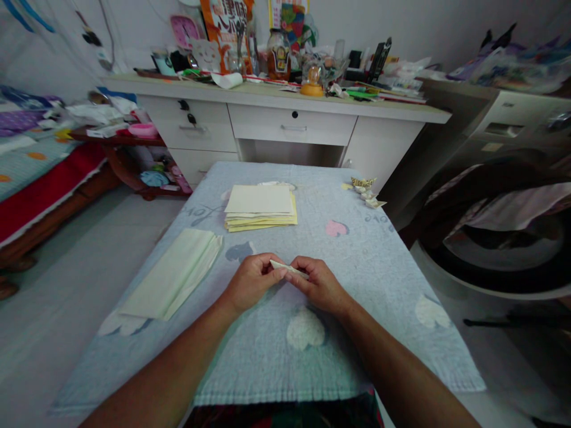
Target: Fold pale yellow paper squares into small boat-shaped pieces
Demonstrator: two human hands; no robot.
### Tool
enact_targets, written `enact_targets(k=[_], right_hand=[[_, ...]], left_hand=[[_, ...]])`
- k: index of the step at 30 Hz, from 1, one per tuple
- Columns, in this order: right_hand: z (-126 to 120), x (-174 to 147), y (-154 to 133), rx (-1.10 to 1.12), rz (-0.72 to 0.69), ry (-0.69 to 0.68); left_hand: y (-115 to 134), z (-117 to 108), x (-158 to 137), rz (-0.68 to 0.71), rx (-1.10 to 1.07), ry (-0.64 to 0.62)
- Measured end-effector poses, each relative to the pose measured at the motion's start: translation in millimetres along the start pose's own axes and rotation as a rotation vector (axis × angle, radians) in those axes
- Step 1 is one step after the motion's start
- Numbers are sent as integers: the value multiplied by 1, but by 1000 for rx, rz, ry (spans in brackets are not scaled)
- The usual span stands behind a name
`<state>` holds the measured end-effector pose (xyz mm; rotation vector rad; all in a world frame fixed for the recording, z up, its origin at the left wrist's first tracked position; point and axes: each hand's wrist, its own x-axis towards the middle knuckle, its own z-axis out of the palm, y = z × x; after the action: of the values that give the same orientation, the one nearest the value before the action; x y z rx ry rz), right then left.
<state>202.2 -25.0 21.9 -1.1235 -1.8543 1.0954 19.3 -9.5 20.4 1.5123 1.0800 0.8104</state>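
Note:
Between my two hands, above the middle of the cloth-covered table, is a small piece of folded pale paper. My left hand pinches its left end with thumb and fingers. At the other end, my right hand grips it the same way, thumbs almost meeting. Beyond my hands lies a stack of cream and yellow paper. To the left rests a pile of long pale green sheets. Several small folded paper pieces sit at the table's far right corner, one of them patterned gold.
A white desk crowded with jars, bags and tools stands behind the table. At the right is a washing machine with clothes hanging from its open door. A bed and a low wooden shelf are on the left.

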Motion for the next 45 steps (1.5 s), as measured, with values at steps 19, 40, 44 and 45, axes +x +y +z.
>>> enact_targets(k=[19,40,44,45], right_hand=[[-5,1,-2,-2,-11,-55],[-16,2,18,44,105,94],[-18,2,18,1,62,94],[-19,2,18,-8,54,83]], left_hand=[[1,0,-2,26,-63,-9],[3,-5,-1,116,191,178],[3,-7,-2,184,286,157],[2,-7,-2,198,295,148]])
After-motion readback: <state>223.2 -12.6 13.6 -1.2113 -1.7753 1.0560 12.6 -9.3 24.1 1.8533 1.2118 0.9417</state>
